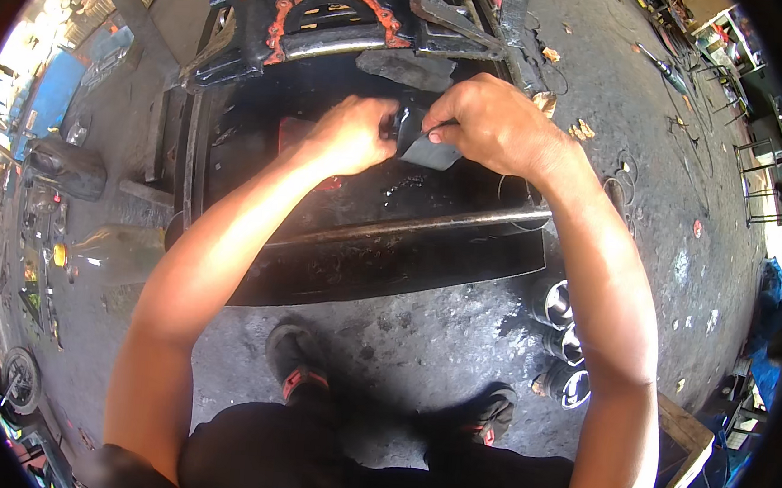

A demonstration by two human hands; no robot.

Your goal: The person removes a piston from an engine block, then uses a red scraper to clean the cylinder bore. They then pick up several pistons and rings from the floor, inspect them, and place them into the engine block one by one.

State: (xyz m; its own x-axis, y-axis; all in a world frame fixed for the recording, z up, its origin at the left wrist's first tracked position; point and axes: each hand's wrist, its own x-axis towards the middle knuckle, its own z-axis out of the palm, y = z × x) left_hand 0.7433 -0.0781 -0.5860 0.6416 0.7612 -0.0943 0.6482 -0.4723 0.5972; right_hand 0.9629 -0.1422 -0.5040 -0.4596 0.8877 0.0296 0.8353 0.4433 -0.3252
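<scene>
My left hand (358, 137) and my right hand (499, 125) are close together above a black, oily metal tray (464, 235). Between them they pinch a dark grey, thin, flexible sheet (431, 152), its lower corner hanging below the right fingers. Its exact kind is not clear. The fingers of both hands are closed on it, with the left fingertips partly hidden. Just beyond the hands lies a grey, flat piece (403, 68). A red, flat thing (294, 133) shows partly behind my left wrist.
A black engine part with an orange-red arched edge (279, 23) rests on the metal frame at the far side. Several metal cylinders (565, 347) stand on the floor by my right forearm. A large bottle with a yellow cap (109, 251) lies left of the tray.
</scene>
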